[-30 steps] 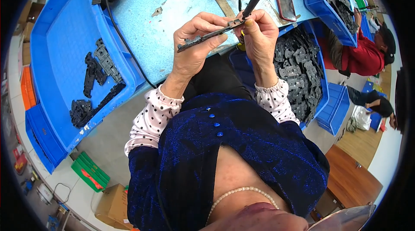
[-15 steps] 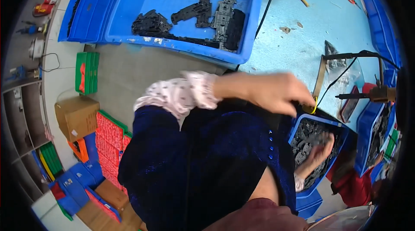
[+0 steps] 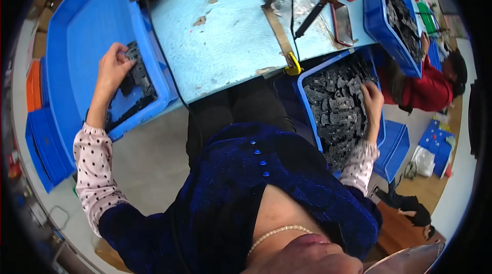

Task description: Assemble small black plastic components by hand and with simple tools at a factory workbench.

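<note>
My left hand (image 3: 114, 68) reaches into the large blue tray (image 3: 168, 92) on the left. Its fingers and thumb are closed on a black plastic part (image 3: 134, 52) at the tray's right side. More dark molded parts (image 3: 145, 87) lie near it, along the tray's near right corner. On the right, my right hand (image 3: 374, 102) is over a blue bin (image 3: 310, 128) heaped with black plastic parts (image 3: 338, 102). Its fingers curl down at the pile's right edge; whatever is between them is hidden.
A light-blue worktable (image 3: 220, 38) spans the space between tray and bin. A yellow-ended strip (image 3: 292, 64), a dark tool on a stand (image 3: 312, 17) and a phone (image 3: 342, 24) are near its right end. Another blue bin (image 3: 376, 23) stands beyond, near a person in red (image 3: 428, 87).
My left hand has swung from beside the bin of parts leftward into the tray. The right hand stays at the bin, its fingers now more curled. The whole view has turned.
</note>
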`<state>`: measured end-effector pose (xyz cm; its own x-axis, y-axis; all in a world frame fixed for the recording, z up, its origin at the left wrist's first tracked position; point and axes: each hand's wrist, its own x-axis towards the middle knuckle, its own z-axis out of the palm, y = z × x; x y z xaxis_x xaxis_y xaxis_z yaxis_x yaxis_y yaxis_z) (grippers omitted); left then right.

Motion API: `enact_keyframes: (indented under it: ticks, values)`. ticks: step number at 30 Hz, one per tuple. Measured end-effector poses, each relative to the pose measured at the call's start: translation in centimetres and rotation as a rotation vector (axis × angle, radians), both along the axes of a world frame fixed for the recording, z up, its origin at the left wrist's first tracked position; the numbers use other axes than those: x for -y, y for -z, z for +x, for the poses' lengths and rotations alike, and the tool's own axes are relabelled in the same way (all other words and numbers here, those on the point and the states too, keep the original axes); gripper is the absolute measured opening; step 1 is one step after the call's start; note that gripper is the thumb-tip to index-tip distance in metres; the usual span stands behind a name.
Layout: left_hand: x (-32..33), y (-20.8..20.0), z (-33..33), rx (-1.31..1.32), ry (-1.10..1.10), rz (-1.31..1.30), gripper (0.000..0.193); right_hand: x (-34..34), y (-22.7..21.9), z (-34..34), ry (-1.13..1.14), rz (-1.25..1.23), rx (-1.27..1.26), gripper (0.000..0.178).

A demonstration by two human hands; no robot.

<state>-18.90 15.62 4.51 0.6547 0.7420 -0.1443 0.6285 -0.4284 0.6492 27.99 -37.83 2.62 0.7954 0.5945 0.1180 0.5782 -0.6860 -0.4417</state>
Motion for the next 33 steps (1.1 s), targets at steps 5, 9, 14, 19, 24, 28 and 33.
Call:
enact_keyframes:
  ticks: [5,9,14,19,24,28,33]
  values:
    - [-0.4,-1.6,-1.4,0.237,-0.145,0.012,0.023,-17.0,-2.6,-0.8,-0.364,0.289,-0.064,0.014]
    - [3.6,-6.4,-0.4,0.661,-0.315,0.231,0.020,-25.1,-1.0,0.4,-0.571,0.402,0.043,0.015]
    - [14.1,-9.3,6.7,0.818,-0.107,0.392,0.017,-29.8,4.9,2.9,-0.625,0.092,0.131,0.014]
    - [17.8,-3.1,14.1,0.736,0.066,0.271,0.025,-30.9,6.7,4.0,-0.687,0.182,0.277,0.015]
    - [16.1,3.9,18.1,0.605,-0.043,0.024,0.031,-29.9,5.1,3.1,-0.493,0.185,0.244,0.016]
    - [16.7,4.4,18.2,0.453,0.065,0.544,0.036,-28.8,5.5,2.4,-0.429,0.549,-0.135,0.016]
    - [18.6,4.1,17.4,0.168,0.201,0.564,0.032,-26.1,1.1,-1.5,-0.344,0.689,-0.667,0.013]
